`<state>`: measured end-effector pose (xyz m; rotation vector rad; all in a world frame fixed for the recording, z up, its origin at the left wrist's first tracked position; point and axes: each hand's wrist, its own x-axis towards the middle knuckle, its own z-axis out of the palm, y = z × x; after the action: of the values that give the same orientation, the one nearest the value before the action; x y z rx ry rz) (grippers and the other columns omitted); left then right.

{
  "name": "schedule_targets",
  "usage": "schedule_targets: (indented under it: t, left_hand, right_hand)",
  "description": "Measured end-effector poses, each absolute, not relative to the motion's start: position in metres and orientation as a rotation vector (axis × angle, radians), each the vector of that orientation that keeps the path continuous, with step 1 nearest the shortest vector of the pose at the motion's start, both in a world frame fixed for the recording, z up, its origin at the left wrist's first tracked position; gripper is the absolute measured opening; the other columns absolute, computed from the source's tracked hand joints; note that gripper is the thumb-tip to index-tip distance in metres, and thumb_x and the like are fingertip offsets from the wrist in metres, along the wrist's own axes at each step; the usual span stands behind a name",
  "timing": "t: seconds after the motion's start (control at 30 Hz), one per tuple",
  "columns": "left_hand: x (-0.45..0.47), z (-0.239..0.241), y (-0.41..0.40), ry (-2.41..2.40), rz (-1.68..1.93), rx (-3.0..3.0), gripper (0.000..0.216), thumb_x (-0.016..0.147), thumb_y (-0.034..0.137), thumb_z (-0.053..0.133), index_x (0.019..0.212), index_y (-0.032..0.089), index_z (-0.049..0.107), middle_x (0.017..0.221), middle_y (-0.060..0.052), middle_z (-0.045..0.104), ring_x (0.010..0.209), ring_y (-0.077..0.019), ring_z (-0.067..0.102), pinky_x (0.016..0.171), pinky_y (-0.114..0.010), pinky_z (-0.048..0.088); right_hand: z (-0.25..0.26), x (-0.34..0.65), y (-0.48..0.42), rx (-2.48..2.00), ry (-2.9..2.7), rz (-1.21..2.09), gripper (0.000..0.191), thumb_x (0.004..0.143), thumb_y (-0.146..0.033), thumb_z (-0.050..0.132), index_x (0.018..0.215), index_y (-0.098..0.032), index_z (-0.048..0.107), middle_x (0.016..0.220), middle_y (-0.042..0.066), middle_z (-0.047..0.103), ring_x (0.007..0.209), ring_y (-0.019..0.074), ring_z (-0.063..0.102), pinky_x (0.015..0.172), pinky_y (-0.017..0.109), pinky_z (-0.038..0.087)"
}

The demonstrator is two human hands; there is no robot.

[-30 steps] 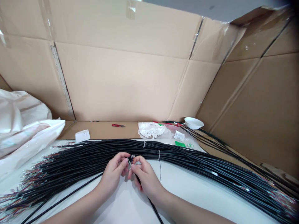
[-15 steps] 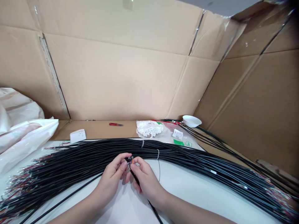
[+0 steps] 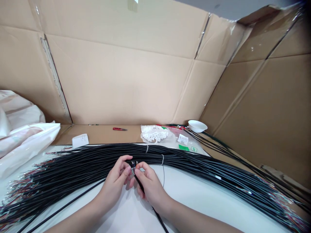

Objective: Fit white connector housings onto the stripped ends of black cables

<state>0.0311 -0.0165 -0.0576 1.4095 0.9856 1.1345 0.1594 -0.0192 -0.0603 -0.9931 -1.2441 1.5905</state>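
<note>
One black cable [image 3: 160, 220], tip at twelve o'clock between fingertips, left hand [image 3: 116, 181] and right hand [image 3: 148, 187] both pinching it, one cable bundle [image 3: 194, 164] beyond

A big pile of cables [image 3: 206, 168] blocks the way to the cardboard wall [image 3: 121, 84], with open white table [image 3: 199, 191] on the near side.

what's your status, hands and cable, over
Left hand and right hand both pinching the end of one black cable. Fine wire tips stick up between them. Big cable bundle lies right behind.
</note>
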Motion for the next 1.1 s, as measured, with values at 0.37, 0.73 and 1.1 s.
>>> schedule_targets:
  t: [0.37,0.73,1.1]
  left_hand:
    - [0.0298,-0.0562,-0.0195,1.125,1.084,1.515,0.023,0.087,0.032,0.033,0.101,0.025,0.049,0.062,0.005,0.040,0.055,-0.0126,0.039,0.055,-0.024,0.032]
    - [0.0305,-0.0537,-0.0205,1.116,1.109,1.489,0.016,0.086,0.029,0.035,0.094,0.022,0.047,0.061,0.005,0.039,0.055,-0.0133,0.040,0.055,-0.024,0.033]
    - [0.0298,-0.0563,-0.0183,1.115,1.107,1.500,0.016,0.086,0.028,0.034,0.097,0.024,0.045,0.062,0.006,0.039,0.056,-0.0134,0.040,0.056,-0.025,0.033]
  right_hand:
    - [-0.0591,0.1601,-0.0198,-0.988,-1.250,1.597,0.024,0.079,-0.041,0.044,0.077,-0.020,0.033,0.053,-0.003,0.059,0.026,0.0023,0.032,0.026,0.012,0.020]
    - [-0.0600,0.1599,-0.0194,-1.023,-1.255,1.579,0.025,0.079,-0.042,0.042,0.078,-0.020,0.033,0.053,-0.003,0.060,0.026,0.0027,0.033,0.027,0.013,0.020]
    - [-0.0578,0.1593,-0.0202,-1.032,-1.254,1.562,0.028,0.078,-0.046,0.043,0.077,-0.020,0.033,0.052,-0.003,0.058,0.026,0.0029,0.032,0.028,0.014,0.021]
